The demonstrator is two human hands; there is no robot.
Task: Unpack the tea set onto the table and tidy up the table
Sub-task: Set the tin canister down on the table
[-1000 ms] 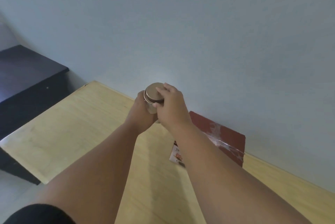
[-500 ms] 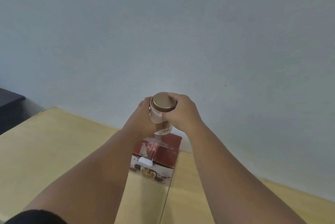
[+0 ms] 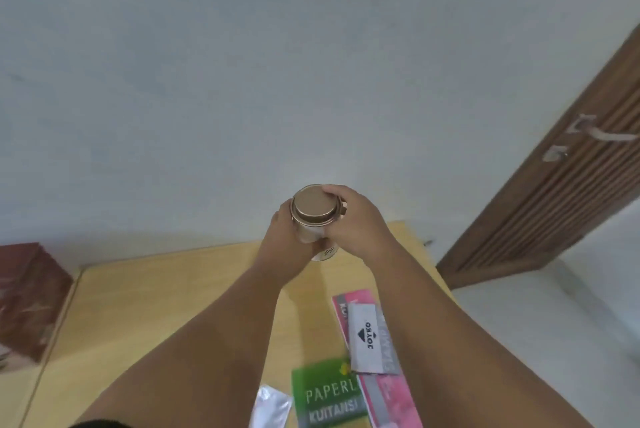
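Both hands hold a small pale tin canister (image 3: 313, 233) with a bronze round lid (image 3: 312, 205), lifted above the far part of the wooden table (image 3: 173, 292). My left hand (image 3: 285, 247) wraps the canister's body from the left. My right hand (image 3: 353, 220) grips the lid's rim from the right. The dark red tea set box (image 3: 27, 299) stands at the far left edge of the view.
On the table near me lie a green receipt book (image 3: 329, 393), a pink booklet (image 3: 388, 400), a white Joyko pack (image 3: 367, 337) and a silver foil packet (image 3: 272, 408). A brown slatted door (image 3: 554, 199) stands at the right, past the table's end.
My view has swung right: the red box has slid from the middle to the far left, and the stationery and the door have come into sight. Both hands keep holding the canister.
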